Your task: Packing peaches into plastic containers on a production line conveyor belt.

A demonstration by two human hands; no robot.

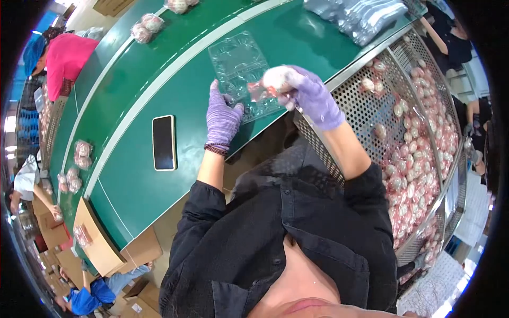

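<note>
My right hand (316,97), in a purple knit glove, grips a white egg-shaped item in a clear-and-red wrapper (275,79). It is raised over the right side of a clear plastic clamshell tray (238,59). The tray lies unfolded on the green work surface, its moulded cups (234,85) partly behind my hands. At the tray's left edge rests my left hand (222,115), gloved alike, with thumb and index finger apart. Whether its curled fingers press on the tray is hard to see.
A phone-like black slab (164,143) lies left of my left hand. Stacked clear trays (358,18) sit at the far right. A perforated metal bin (354,99) holds many wrapped items (409,175). Filled packs (147,28) stand on the curved green conveyor (115,75). Co-workers (69,59) are around.
</note>
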